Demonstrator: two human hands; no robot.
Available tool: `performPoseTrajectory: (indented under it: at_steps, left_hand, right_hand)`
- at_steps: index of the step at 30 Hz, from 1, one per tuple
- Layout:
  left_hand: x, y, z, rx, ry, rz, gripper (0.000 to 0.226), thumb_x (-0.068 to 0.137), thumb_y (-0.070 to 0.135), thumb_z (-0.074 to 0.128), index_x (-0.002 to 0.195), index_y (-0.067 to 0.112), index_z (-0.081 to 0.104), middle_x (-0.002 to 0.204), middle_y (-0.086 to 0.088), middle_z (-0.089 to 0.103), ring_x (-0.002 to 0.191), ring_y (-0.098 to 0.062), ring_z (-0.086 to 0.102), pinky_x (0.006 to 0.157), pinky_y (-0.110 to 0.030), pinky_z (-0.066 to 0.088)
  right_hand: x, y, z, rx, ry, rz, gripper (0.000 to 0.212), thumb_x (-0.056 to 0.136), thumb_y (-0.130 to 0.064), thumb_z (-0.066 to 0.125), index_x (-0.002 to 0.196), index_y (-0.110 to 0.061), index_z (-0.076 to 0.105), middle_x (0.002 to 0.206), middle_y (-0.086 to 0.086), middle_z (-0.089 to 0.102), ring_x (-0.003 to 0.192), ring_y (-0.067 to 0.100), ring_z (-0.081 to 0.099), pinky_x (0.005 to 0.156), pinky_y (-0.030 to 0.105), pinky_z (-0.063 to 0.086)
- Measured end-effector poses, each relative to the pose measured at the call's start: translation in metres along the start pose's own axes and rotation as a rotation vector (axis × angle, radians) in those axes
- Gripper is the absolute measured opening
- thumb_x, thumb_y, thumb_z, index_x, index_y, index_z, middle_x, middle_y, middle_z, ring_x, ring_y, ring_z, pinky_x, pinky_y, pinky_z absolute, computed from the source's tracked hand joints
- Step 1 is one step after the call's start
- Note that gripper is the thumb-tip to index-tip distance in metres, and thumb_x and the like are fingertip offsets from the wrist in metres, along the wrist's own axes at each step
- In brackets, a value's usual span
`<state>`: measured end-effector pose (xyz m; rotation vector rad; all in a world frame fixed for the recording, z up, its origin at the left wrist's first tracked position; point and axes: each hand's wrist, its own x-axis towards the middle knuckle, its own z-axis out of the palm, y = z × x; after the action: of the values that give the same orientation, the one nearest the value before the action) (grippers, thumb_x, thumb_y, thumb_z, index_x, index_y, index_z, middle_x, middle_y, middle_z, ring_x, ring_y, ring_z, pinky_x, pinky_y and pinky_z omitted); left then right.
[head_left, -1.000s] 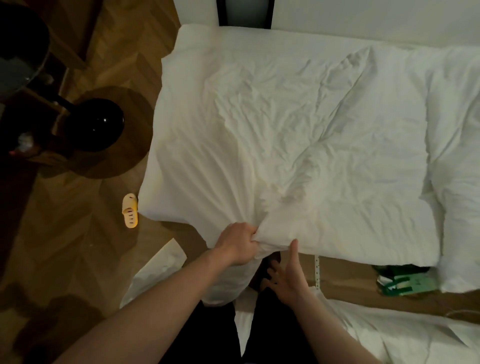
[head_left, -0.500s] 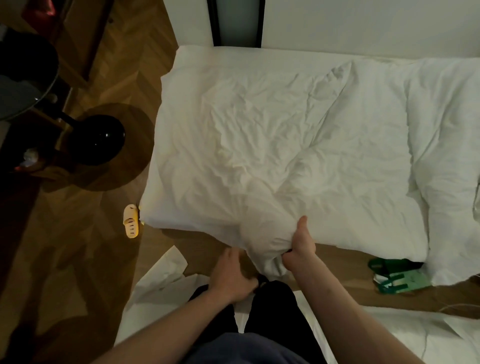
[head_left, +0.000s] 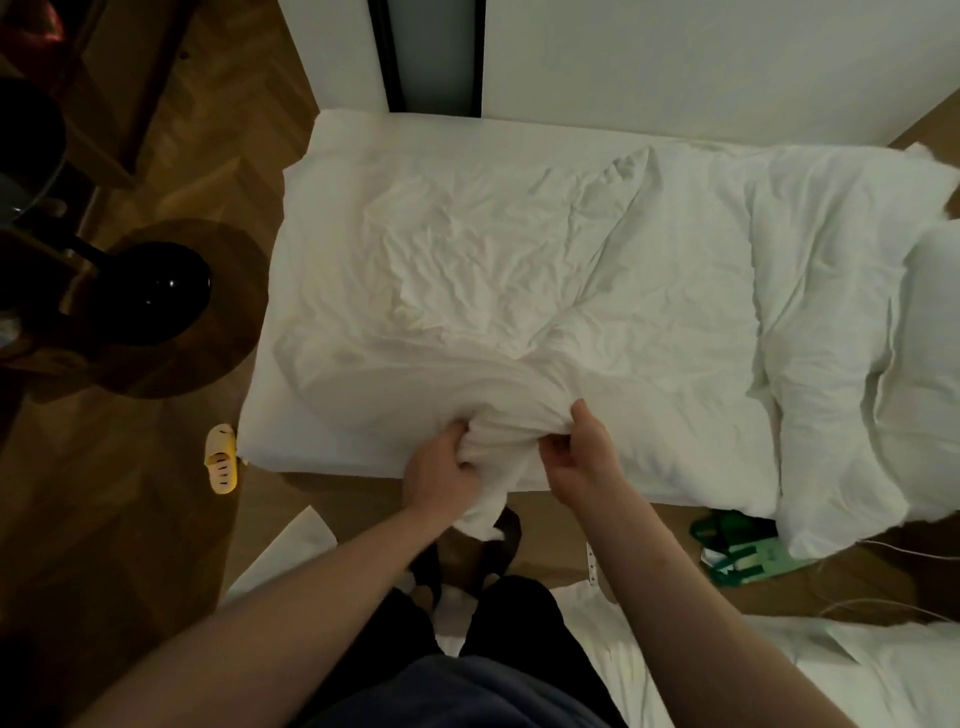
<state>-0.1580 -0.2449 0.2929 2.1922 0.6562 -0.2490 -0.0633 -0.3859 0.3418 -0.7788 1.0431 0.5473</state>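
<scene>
A crumpled white sheet (head_left: 498, 270) covers the mattress (head_left: 332, 447) in front of me. At the mattress's near edge the sheet is gathered into a thick bunch (head_left: 504, 431) that hangs down toward my feet. My left hand (head_left: 441, 473) grips the left side of that bunch with curled fingers. My right hand (head_left: 582, 457) grips its right side, thumb up against the fabric. A white duvet or pillow (head_left: 857, 338) lies across the right part of the bed.
A yellow slipper (head_left: 222, 457) lies on the wooden floor by the mattress's near left corner. A dark round stool (head_left: 150, 291) stands at the left. Green items (head_left: 737, 551) lie on the floor at the right. White sheets (head_left: 779, 670) cover the floor by my legs.
My left hand let go of the sheet, dropped, then came back up to grip the bunch again. My right hand rose from below the edge and took hold of the bunch.
</scene>
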Motion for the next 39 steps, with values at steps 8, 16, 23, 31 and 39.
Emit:
performPoseTrajectory:
  at_steps: [8, 16, 23, 31, 39]
  left_hand:
    - [0.028, 0.034, -0.078, 0.050, -0.235, 0.132, 0.011, 0.063, 0.019, 0.052, 0.062, 0.009, 0.047, 0.053, 0.006, 0.048, 0.054, -0.017, 0.044, 0.055, -0.042, 0.037]
    - [0.032, 0.091, -0.087, -0.141, -0.500, 0.069, 0.012, 0.055, 0.008, 0.051, 0.052, 0.014, 0.041, 0.054, -0.001, 0.035, 0.053, -0.014, 0.031, 0.060, -0.034, 0.029]
    - [0.047, 0.109, -0.098, 0.069, -0.699, 0.049, 0.015, 0.068, 0.022, 0.065, 0.063, 0.013, 0.054, 0.068, 0.001, 0.052, 0.064, -0.014, 0.050, 0.067, -0.036, 0.040]
    - [0.024, -0.008, -0.063, 0.266, -0.274, -0.111, 0.035, 0.090, 0.029, 0.066, 0.123, 0.027, 0.053, 0.131, 0.004, 0.054, 0.116, -0.017, 0.056, 0.096, -0.034, 0.051]
    - [-0.022, -0.013, 0.053, 0.282, -0.660, -0.273, 0.102, 0.049, 0.058, 0.085, 0.138, 0.030, 0.044, 0.139, 0.005, 0.055, 0.121, -0.016, 0.059, 0.096, -0.033, 0.054]
  right_hand:
    - [0.019, -0.034, -0.079, -1.170, -0.076, -0.449, 0.075, 0.084, -0.008, 0.076, 0.147, -0.025, 0.037, 0.137, -0.003, 0.054, 0.120, 0.021, 0.061, 0.083, 0.030, 0.057]
    - [0.045, 0.006, -0.089, -1.687, -0.146, -0.941, 0.112, 0.069, -0.050, 0.088, 0.154, -0.019, 0.022, 0.159, 0.005, 0.021, 0.149, 0.028, 0.023, 0.122, 0.046, 0.031]
    - [0.032, -0.023, -0.046, -1.553, -0.302, -1.206, 0.028, 0.074, -0.010, 0.061, 0.099, -0.023, 0.065, 0.101, -0.007, 0.065, 0.098, 0.021, 0.059, 0.079, 0.033, 0.047]
    - [-0.002, -0.102, -0.047, -1.749, -0.284, -0.701, 0.023, 0.066, -0.019, 0.055, 0.077, -0.016, 0.075, 0.071, 0.006, 0.073, 0.067, 0.025, 0.068, 0.056, 0.040, 0.054]
    - [-0.021, -0.100, -0.022, -1.637, -0.174, -0.648, 0.026, 0.078, -0.023, 0.048, 0.076, -0.011, 0.071, 0.077, 0.013, 0.072, 0.074, 0.034, 0.067, 0.061, 0.041, 0.053]
